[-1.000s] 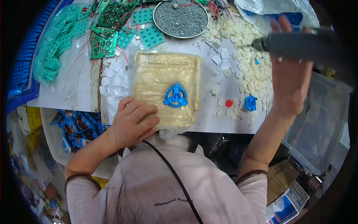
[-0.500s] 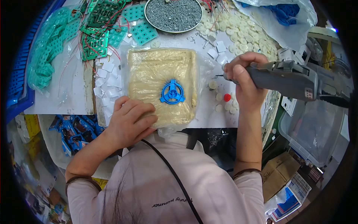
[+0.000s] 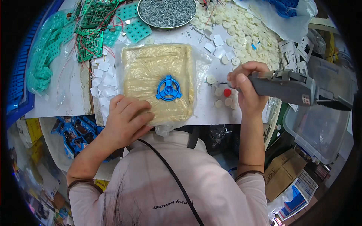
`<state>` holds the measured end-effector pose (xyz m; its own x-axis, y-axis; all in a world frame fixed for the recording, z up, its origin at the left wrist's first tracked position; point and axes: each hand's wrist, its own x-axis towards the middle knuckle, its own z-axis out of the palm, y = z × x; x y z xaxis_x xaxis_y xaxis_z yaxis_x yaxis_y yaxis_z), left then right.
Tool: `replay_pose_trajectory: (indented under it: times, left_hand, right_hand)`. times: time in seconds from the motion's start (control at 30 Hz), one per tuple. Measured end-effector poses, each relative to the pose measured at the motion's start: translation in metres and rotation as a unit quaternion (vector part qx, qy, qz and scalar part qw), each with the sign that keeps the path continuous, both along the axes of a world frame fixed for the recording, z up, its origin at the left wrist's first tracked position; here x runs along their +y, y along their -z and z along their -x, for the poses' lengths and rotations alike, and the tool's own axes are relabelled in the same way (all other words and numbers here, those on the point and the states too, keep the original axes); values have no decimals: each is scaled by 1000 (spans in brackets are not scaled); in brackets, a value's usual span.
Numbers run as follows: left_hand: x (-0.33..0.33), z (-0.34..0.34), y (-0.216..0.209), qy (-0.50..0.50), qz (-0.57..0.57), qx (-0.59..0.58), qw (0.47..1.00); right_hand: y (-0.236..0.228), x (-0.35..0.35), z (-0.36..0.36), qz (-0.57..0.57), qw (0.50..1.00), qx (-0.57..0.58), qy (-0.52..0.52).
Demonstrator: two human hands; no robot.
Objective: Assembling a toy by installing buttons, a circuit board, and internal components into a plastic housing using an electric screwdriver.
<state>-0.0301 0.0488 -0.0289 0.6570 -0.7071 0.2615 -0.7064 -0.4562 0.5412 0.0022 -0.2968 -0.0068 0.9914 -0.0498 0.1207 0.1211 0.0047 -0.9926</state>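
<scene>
My right hand (image 3: 249, 84) grips a dark grey electric screwdriver (image 3: 283, 88), its thin bit pointing left over the table. Beside the bit tip lie several small white plastic discs (image 3: 210, 79) and one red round piece (image 3: 227, 92). On a tan pad wrapped in clear plastic (image 3: 151, 62) rests a blue plastic ring with three spokes (image 3: 169, 89). At the pad's lower left, my left hand (image 3: 130, 116) has its bent fingers over the edge, just left of the blue ring and apart from it. Its thumb is partly hidden.
A round metal tray of screws (image 3: 167, 27) stands behind the pad, with piled white discs (image 3: 245, 34) to its right. Green circuit boards (image 3: 90, 47) with red wires lie at left, near white square pieces (image 3: 102, 79). Blue parts (image 3: 77, 132) fill a bin below the left edge.
The whole view has shifted slightly, so the table things sit further up and left. The screwdriver bit has come nearer to me, beside the white discs. My left hand stays at the pad.
</scene>
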Motion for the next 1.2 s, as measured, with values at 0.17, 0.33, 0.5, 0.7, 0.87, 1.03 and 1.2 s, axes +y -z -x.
replay_pose_trajectory:
  times: [0.17,0.33,0.5,0.7,0.87,1.03,1.2]
  left_hand:
    - [0,1,-2,-2,-1,-1,1000]
    - [0,1,-2,-2,-4,12,1000]
    - [-10,-14,-24,1,50,72,996]
    - [-74,-77,-52,-24,159,341,926]
    - [-101,-116,-45,58,212,525,822]
    - [-100,-148,-51,41,116,287,950]
    - [-78,-216,-33,-52,-23,-20,998]
  right_hand:
    - [-13,30,1,-81,993,-36,-83]
    - [8,32,-5,19,998,-22,-57]
    - [-21,39,-8,-102,988,-60,-97]
    - [-66,55,-33,-128,974,-132,-131]
    - [-83,61,-58,-153,962,-167,-150]
    - [-87,52,-75,-108,969,-179,-133]
    - [-92,28,-90,-73,974,-204,-67]
